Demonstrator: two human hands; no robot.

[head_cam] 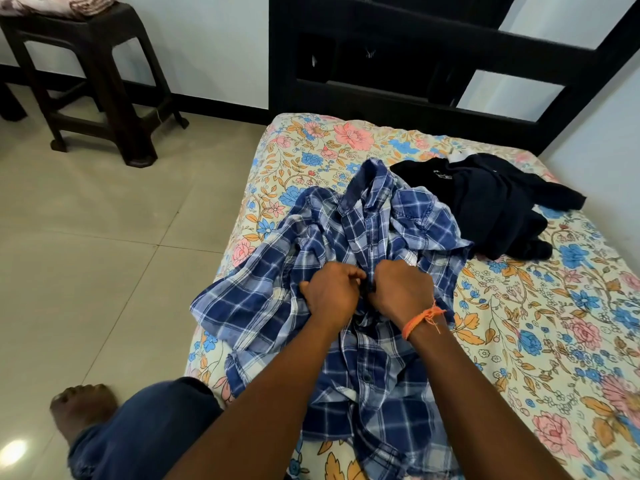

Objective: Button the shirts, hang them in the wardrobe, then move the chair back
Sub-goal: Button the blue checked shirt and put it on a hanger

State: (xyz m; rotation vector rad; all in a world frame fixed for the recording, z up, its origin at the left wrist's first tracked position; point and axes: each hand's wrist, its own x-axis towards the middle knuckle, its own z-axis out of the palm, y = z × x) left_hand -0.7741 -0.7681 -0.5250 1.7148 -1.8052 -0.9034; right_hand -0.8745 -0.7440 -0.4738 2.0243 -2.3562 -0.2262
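The blue-and-white plaid cotton shirt (363,258) lies crumpled and face up on the bed, collar toward twelve o'clock and hem toward six o'clock, its front placket running down the middle. Both hands meet on that placket about halfway down the shirt. The left hand (332,294) has its fingers curled and pinches the plaid fabric edge at the placket from the nine o'clock side; the right hand (401,289), with an orange thread band (420,320) around its wrist, has its fingers curled too and pinches the opposite edge from the three o'clock side. Knuckles of the two hands almost touch, and something small and dark sits between them; whether it is a button cannot be made out. The shirt spreads out from the grip in every direction: collar and shoulders above the hands, a sleeve trailing toward eight o'clock, and the lower front, with one dark button (366,368) showing, passing under the forearms.

At two o'clock from the hands, just beside the plaid shirt's shoulder, lies a dark navy garment (491,202) in a loose heap. Both rest on a cream bedsheet printed with pink, blue and orange flowers (554,323). A dark wooden headboard (398,46) stands at twelve o'clock. At ten o'clock, well apart on the beige floor tiles (86,237), stands a dark brown plastic stool (97,74) with folded cloth on top. At seven o'clock a knee in blue trousers (145,431) and a bare foot (83,410) show.
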